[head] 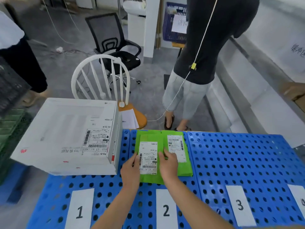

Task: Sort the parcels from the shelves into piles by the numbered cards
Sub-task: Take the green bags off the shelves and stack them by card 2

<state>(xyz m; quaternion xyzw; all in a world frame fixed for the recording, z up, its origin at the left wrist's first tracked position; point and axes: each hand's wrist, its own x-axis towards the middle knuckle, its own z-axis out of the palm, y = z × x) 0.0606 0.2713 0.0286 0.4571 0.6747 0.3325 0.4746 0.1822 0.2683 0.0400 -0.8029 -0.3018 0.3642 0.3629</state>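
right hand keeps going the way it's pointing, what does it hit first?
The label on the top parcel: the right hand holds that parcel's right edge, fingers aimed forward-left. Beyond, probably the chair seat; depth unclear.

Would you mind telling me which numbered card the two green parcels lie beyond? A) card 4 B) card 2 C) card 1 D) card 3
B: the upper green parcel, held by the left hand and right hand, and the lower green parcel lie just beyond card 2; the white box sits beyond card 1.
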